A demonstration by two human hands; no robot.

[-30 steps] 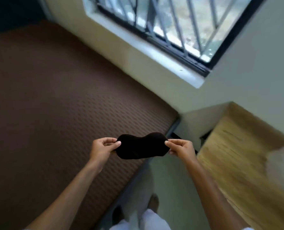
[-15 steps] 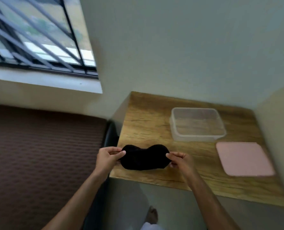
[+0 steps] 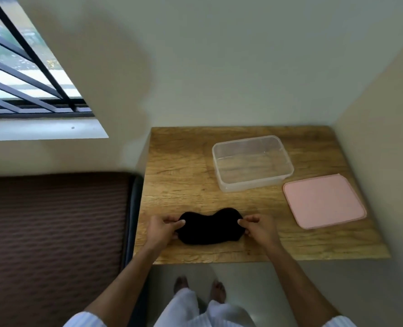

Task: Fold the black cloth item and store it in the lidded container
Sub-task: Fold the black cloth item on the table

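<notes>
A black cloth item (image 3: 210, 226), shaped like an eye mask, lies spread flat near the front edge of the wooden table (image 3: 179, 166). My left hand (image 3: 161, 230) pinches its left end and my right hand (image 3: 258, 228) pinches its right end. Behind it, to the right, stands a clear plastic container (image 3: 252, 161), open and empty. Its pink lid (image 3: 323, 204) lies flat on the table to the right of the container.
A brown textured mattress (image 3: 54, 232) sits left of the table, with a dark frame edge between them. Walls close in the table at the back and right. A barred window (image 3: 26, 74) is at upper left. My feet stand on the floor below the table edge.
The view swung from the mattress and window to the table. The cloth, held in the air between both hands before, has come down onto the table near its front edge.
</notes>
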